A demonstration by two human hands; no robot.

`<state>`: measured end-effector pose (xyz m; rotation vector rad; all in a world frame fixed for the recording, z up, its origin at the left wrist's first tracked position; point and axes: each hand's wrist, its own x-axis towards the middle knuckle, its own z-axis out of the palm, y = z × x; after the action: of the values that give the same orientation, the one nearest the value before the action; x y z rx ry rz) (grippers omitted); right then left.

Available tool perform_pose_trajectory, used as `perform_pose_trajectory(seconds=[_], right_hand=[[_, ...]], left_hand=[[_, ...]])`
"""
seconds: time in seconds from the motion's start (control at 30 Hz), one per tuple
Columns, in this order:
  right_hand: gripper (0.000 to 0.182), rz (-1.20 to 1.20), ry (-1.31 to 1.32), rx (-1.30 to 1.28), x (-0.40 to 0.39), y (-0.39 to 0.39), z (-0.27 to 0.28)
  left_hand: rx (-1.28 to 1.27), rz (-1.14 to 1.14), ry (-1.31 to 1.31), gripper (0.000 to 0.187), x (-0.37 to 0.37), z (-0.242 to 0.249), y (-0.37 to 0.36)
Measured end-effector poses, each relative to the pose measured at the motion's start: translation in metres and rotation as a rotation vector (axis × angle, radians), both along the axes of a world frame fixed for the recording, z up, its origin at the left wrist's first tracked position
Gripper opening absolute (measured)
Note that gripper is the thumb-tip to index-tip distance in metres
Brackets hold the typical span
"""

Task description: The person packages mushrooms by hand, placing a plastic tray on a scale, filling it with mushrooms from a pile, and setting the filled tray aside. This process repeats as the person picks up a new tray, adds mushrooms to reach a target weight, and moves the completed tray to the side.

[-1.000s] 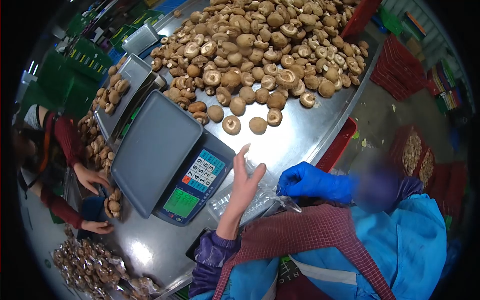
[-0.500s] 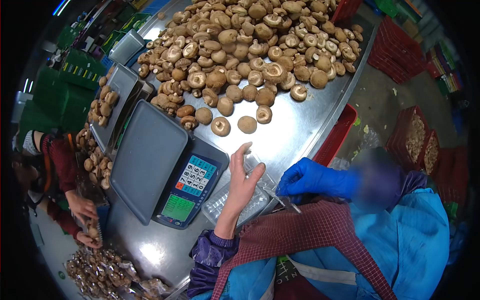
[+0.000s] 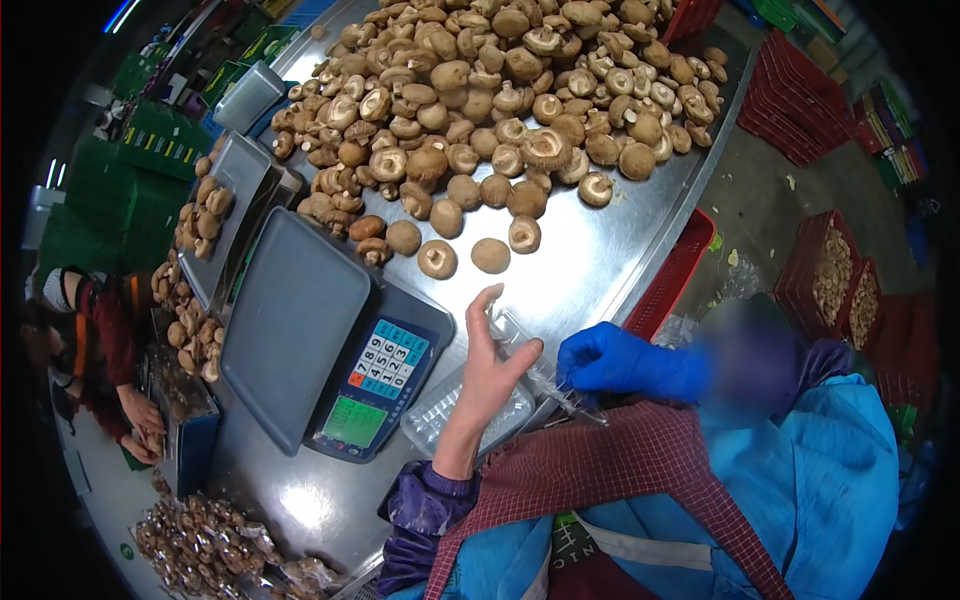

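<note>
My left hand (image 3: 487, 375) is bare, its index finger and thumb spread wide apart over the steel table near the front edge. Crinkled clear plastic film (image 3: 568, 392) lies between my two hands, and part of it shows behind the spread fingers. My right hand (image 3: 598, 360), in a blue glove, has its fingertips pinched together on that film. Under and beside my left wrist sit clear plastic trays (image 3: 432, 418), partly covered by the hand. The left hand's other fingers are hidden.
A digital scale (image 3: 375, 400) with a grey pan stands left of my hands. Shiitake mushrooms (image 3: 490, 100) are heaped at the back. Wrapped packs (image 3: 205, 545) lie lower left. A co-worker's hands (image 3: 143, 425) work at far left. Red crates (image 3: 795, 95) stand right.
My left thumb and my right glove have shifted only slightly, the glove a little lower. At far left the co-worker's hands moved left and down, away from the table edge.
</note>
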<state>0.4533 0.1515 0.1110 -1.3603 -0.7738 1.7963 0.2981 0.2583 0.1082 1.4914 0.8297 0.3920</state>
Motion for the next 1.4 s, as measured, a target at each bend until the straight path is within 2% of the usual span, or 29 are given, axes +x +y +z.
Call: perform_pose_trajectory(seconds=[0.07, 0.1, 0.17, 0.2, 0.23, 0.27, 0.33, 0.37, 0.47, 0.5, 0.57, 0.6, 0.67, 0.73, 0.8, 0.83, 0.9, 1.0, 1.07, 1.1, 1.13, 1.17, 1.2, 1.27, 1.3, 1.4], right_hand=[[0.009, -0.007, -0.061, 0.069, 0.001, 0.000, -0.005], [0.007, -0.033, -0.140, 0.137, 0.003, 0.001, -0.005], [0.005, -0.054, -0.217, 0.207, 0.008, 0.003, -0.003], [0.004, -0.061, -0.347, 0.283, 0.016, 0.006, 0.004], [0.004, -0.069, -0.476, 0.360, 0.022, 0.010, 0.011], [0.004, -0.067, -0.475, 0.362, 0.028, 0.015, 0.018], [0.003, -0.106, -0.718, 0.576, 0.039, 0.025, 0.026], [0.003, -0.102, -0.715, 0.580, 0.042, 0.030, 0.025], [0.009, 0.081, -1.024, 0.856, 0.051, 0.045, 0.019], [0.009, 0.084, -1.022, 0.860, 0.051, 0.049, 0.014], [0.011, 0.473, -1.110, 0.942, 0.045, 0.057, -0.002], [0.011, 0.476, -1.108, 0.945, 0.042, 0.059, -0.013], [0.009, 0.678, -1.100, 0.986, 0.035, 0.062, -0.036], [0.007, 0.613, -1.156, 1.043, 0.032, 0.066, -0.049], [0.007, 0.546, -1.220, 1.093, 0.036, 0.070, -0.052], [0.006, 0.537, -1.249, 1.108, 0.038, 0.073, -0.049], [0.006, 0.521, -1.276, 1.119, 0.045, 0.074, -0.052], [0.008, 0.508, -1.283, 1.129, 0.063, 0.085, -0.081], [0.010, 0.250, -1.359, 1.243, 0.091, 0.105, -0.106], [0.011, 0.370, -1.528, 1.097, 0.111, 0.116, -0.094], [0.009, 0.352, -1.483, 1.015, 0.129, 0.127, -0.090], [0.014, 0.228, -1.420, 0.988, 0.147, 0.134, -0.084], [0.030, 0.243, -1.397, 0.741, 0.162, 0.139, -0.052], [0.048, -0.096, -1.374, 0.731, 0.192, 0.159, -0.029], [0.054, -0.233, -1.472, 0.830, 0.209, 0.171, -0.035], [0.052, -0.285, -1.510, 0.717, 0.224, 0.211, -0.045]], left_hand=[[-0.168, 0.073, -0.026, 0.063, 0.004, 0.009, 0.000], [-0.167, 0.075, -0.027, 0.063, 0.002, 0.006, 0.001], [-0.098, 0.213, -0.084, 0.051, -0.009, -0.007, 0.003], [-0.096, 0.217, -0.085, 0.051, -0.018, -0.012, 0.003], [-0.080, 0.283, -0.061, 0.047, -0.029, -0.016, 0.002], [-0.065, 0.348, -0.036, 0.044, -0.040, -0.018, 0.000], [-0.077, 0.467, 0.017, 0.043, -0.062, -0.009, -0.005], [-0.073, 0.503, 0.055, 0.042, -0.077, -0.007, -0.008], [0.053, 0.550, 0.224, 0.039, -0.130, -0.011, -0.023], [0.054, 0.555, 0.224, 0.039, -0.142, -0.009, -0.031], [0.182, 0.537, 0.548, 0.036, -0.153, -0.003, -0.042], [0.182, 0.541, 0.548, 0.036, -0.149, 0.001, -0.042], [0.871, 0.258, 0.979, 0.034, -0.139, 0.013, -0.041], [0.956, 0.226, 0.967, 0.035, -0.119, 0.016, -0.031], [0.073, 0.426, 0.433, 0.040, -0.089, 0.012, -0.021], [-0.273, 0.497, 0.220, 0.042, -0.068, 0.010, -0.013], [-0.772, 0.464, -0.054, 0.044, -0.036, -0.003, 0.014], [-0.891, 0.423, -0.108, 0.049, 0.014, -0.038, 0.054], [-0.954, 0.402, -0.183, 0.051, 0.042, -0.076, 0.081], [-0.972, 0.437, -0.195, 0.049, 0.061, -0.088, 0.091], [-0.993, 0.474, -0.209, 0.047, 0.083, -0.088, 0.103], [-0.914, 0.483, -0.186, 0.045, 0.101, -0.085, 0.116], [-0.875, 0.461, -0.293, 0.038, 0.106, -0.110, 0.132], [-0.853, 0.453, -0.146, 0.029, 0.129, -0.106, 0.156], [-0.852, 0.452, -0.139, 0.029, 0.147, -0.103, 0.161], [-0.802, 0.433, -0.127, 0.031, 0.179, -0.107, 0.158]])
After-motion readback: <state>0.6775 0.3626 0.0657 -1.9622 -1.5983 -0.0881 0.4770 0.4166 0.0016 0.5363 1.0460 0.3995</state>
